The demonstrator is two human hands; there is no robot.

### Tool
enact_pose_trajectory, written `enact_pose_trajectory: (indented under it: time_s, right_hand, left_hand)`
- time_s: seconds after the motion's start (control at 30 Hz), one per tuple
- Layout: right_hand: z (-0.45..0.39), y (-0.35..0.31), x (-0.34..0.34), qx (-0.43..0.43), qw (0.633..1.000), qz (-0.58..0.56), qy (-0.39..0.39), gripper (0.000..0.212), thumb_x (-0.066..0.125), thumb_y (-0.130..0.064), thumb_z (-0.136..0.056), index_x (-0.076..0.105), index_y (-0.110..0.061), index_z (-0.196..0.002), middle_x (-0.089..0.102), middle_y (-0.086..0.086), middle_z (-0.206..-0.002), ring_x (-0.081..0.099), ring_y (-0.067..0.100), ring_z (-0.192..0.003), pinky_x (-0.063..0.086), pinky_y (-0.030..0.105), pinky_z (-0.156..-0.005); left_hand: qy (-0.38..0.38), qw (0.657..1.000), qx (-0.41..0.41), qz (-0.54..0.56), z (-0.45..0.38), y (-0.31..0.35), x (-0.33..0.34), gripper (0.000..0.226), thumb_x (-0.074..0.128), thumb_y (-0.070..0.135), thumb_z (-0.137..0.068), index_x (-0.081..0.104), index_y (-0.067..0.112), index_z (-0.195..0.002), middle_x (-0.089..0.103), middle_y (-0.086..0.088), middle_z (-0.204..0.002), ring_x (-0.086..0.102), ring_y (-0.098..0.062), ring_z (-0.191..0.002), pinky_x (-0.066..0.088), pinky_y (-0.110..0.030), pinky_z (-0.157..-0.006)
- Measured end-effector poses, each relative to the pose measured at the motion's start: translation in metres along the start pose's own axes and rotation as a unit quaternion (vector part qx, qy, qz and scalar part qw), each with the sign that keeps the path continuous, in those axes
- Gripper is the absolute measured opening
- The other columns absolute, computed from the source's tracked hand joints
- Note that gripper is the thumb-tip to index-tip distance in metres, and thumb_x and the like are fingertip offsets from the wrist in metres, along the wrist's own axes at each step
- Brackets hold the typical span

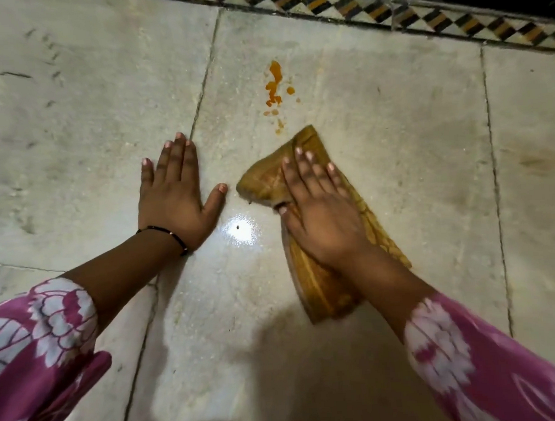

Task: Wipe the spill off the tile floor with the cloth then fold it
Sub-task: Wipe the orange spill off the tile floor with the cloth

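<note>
The tile floor fills the view: large pale, glossy stone tiles with dark grout lines, a bright light reflection between the two hands, and faint scuffs on the tile at far left. Along the top edge runs a patterned border strip of black, white and orange diamonds, with darkness beyond it.

Two forearms in pink sleeves with white flower prints reach in from the bottom corners. No writing, brand or label can be read anywhere.

The cloth, mustard-brown and bunched into a long, roughly folded strip, lies on the middle tile, running from near the spill down toward the right sleeve. The right hand lies flat on its upper half, fingers straight and together, thumb tucked at the cloth's edge; its grip is a pressing palm, not a closed hold.

The left hand is planted palm-down on the floor just left of the cloth, fingers spread wide, holding nothing, a thin dark bracelet at the wrist.

The spill, a small orange trail of blobs and drops, sits just beyond the cloth's far tip, unwiped.
</note>
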State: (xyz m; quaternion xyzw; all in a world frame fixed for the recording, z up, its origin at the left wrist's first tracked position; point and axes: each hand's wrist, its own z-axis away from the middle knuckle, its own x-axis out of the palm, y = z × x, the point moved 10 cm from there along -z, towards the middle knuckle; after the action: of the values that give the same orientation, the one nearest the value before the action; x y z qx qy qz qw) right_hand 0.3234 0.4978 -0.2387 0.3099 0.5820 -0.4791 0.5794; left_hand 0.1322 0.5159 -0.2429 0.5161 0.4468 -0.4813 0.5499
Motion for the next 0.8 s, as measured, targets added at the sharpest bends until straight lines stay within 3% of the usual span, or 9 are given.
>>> enact_pose_trajectory:
  time_s: [0.13,0.27,0.4,0.5,0.63,0.73,0.8]
  right_hand:
    - [0.059,0.030,0.003,-0.007,0.999,-0.001,-0.044,0.068,0.026,-0.047,-0.092,0.013,-0.018,-0.152,0.007,0.001,-0.159,0.005,0.013,-0.146,0.002,0.034,-0.118]
    - [0.069,0.111,-0.022,0.060,0.997,-0.025,-0.035,0.070,0.020,-0.052,-0.092,0.011,-0.020,-0.153,0.005,0.001,-0.159,0.005,0.015,-0.146,0.007,0.038,-0.118]
    - [-0.012,0.160,-0.042,0.168,0.986,-0.018,0.009,0.075,0.020,-0.053,-0.092,0.004,-0.012,-0.153,0.001,0.009,-0.160,0.002,0.022,-0.147,0.001,0.038,-0.119]
    - [-0.090,0.147,-0.044,0.210,0.977,-0.018,0.019,0.067,0.024,-0.045,-0.100,0.002,-0.008,-0.152,-0.004,0.011,-0.160,-0.003,0.024,-0.147,-0.002,0.041,-0.119]
    - [-0.127,0.059,-0.030,0.106,0.994,-0.011,0.013,0.064,0.024,-0.040,-0.100,0.005,-0.009,-0.152,-0.003,0.011,-0.160,-0.002,0.023,-0.147,-0.005,0.038,-0.118]
    - [-0.083,-0.001,-0.015,-0.052,0.999,0.013,-0.004,0.067,0.021,-0.044,-0.095,0.006,-0.014,-0.153,-0.002,0.003,-0.159,-0.003,0.016,-0.147,-0.006,0.033,-0.117]
    - [-0.048,0.001,-0.009,-0.123,0.991,0.017,-0.043,0.066,0.020,-0.046,-0.095,0.008,-0.019,-0.153,0.000,-0.002,-0.159,-0.002,0.011,-0.146,-0.004,0.031,-0.118]
  left_hand:
    - [-0.002,1.000,-0.002,0.005,0.000,0.000,0.000,0.083,0.017,0.062,-0.088,0.008,0.008,-0.151,0.003,-0.009,-0.159,0.002,-0.023,-0.146,0.000,-0.045,-0.118]
    - [-0.005,1.000,-0.002,0.003,0.000,0.002,0.002,0.083,0.016,0.062,-0.088,0.006,0.008,-0.151,0.001,-0.009,-0.159,0.000,-0.023,-0.146,-0.001,-0.046,-0.117]
    - [-0.006,1.000,-0.003,0.006,-0.001,0.002,0.000,0.083,0.014,0.062,-0.088,0.005,0.008,-0.150,0.000,-0.009,-0.159,-0.001,-0.023,-0.146,-0.002,-0.047,-0.117]
    - [-0.007,1.000,-0.001,0.001,-0.001,0.000,0.000,0.084,0.013,0.063,-0.088,0.005,0.009,-0.151,-0.001,-0.008,-0.159,-0.001,-0.023,-0.146,-0.002,-0.046,-0.117]
    - [-0.001,1.000,-0.001,0.005,-0.002,-0.001,0.000,0.083,0.014,0.064,-0.088,0.006,0.010,-0.151,0.001,-0.007,-0.159,0.000,-0.021,-0.146,-0.002,-0.045,-0.117]
    - [0.001,1.000,0.002,0.008,-0.002,-0.001,0.001,0.082,0.016,0.063,-0.089,0.008,0.009,-0.150,0.003,-0.007,-0.159,0.002,-0.021,-0.146,-0.001,-0.045,-0.117]
    - [0.000,1.000,0.003,0.013,-0.002,-0.001,0.001,0.082,0.017,0.062,-0.089,0.008,0.009,-0.151,0.003,-0.007,-0.159,0.001,-0.021,-0.146,-0.001,-0.046,-0.117]
